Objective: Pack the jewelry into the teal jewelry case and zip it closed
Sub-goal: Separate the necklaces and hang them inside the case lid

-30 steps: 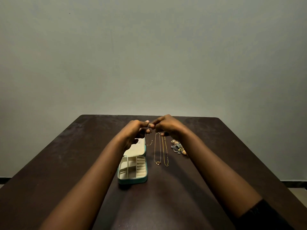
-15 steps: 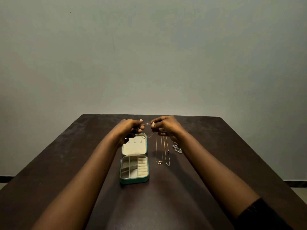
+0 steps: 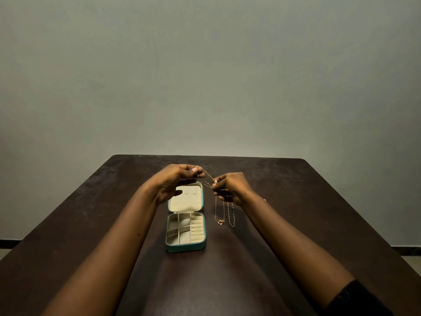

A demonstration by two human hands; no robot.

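Left hand (image 3: 177,181) and right hand (image 3: 232,189) each pinch a thin chain (image 3: 208,175), stretched between them above the twelve o'clock end of the open case (image 3: 185,247).

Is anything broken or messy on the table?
Nothing stands out. The teal jewelry case lies open and flat on the table. Two necklaces lie straight beside it. The left hand and right hand pinch a thin chain stretched between them, and no knot shows.
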